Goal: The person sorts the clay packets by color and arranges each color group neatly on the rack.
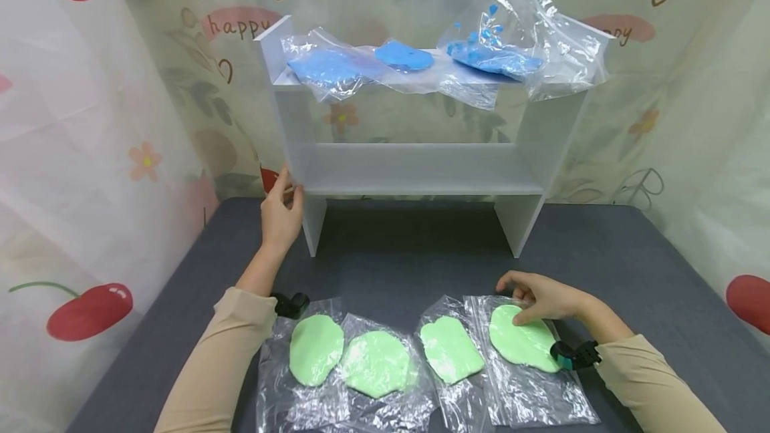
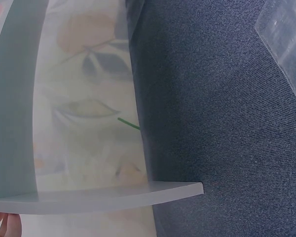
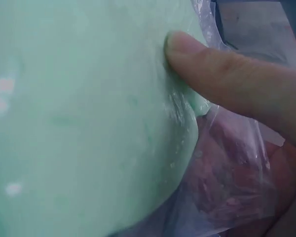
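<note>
My left hand [image 1: 281,214] is at the outer side of a small white shelf unit [image 1: 415,169], its fingers touching the left side panel; fingertips [image 2: 9,224] show against that panel in the left wrist view. My right hand [image 1: 553,296] pinches the far edge of the rightmost clear plastic bag [image 1: 541,403], which holds a flat piece of light green clay-like material [image 1: 520,339]. In the right wrist view the thumb [image 3: 227,71] presses on the green piece through the plastic, with the other fingers under the bag.
Three more bagged green pieces lie in a row: a left one [image 1: 317,351], a middle one [image 1: 377,364] and a squarer one [image 1: 451,349]. Bags with blue pieces [image 1: 327,69] lie on the shelf's top board. A dark grey table [image 1: 397,272] carries everything; printed curtains hang behind.
</note>
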A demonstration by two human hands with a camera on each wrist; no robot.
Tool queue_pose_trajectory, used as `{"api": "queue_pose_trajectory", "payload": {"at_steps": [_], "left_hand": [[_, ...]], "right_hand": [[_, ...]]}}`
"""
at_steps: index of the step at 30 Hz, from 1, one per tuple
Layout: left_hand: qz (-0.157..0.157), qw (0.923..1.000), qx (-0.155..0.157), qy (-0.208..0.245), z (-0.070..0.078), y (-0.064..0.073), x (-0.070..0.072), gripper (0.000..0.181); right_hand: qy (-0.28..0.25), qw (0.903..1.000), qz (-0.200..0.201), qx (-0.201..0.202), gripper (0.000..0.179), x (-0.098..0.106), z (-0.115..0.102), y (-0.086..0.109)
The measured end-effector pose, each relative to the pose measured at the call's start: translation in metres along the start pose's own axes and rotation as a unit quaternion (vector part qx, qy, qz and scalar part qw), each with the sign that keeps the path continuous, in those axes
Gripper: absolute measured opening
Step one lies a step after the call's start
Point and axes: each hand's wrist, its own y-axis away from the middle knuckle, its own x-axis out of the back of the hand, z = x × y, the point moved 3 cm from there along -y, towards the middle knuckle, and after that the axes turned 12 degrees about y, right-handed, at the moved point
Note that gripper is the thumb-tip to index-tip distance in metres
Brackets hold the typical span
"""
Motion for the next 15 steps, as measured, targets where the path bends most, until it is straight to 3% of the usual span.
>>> {"api": "queue_pose_trajectory", "payload": {"at_steps": [8,15], "left_hand": [[-0.001,1.0000,0.007,-0.003,0.000,0.000,0.000,0.055],[-0.001,1.0000,0.005,-0.003,-0.001,0.000,0.001,0.054]], "right_hand": [[0.006,0.9995,-0.007,0.030,0.058,0.003,-0.006,-0.002],[0.011,0.9971,0.019,0.073,0.040,0.015,-0.012,0.001]]}}
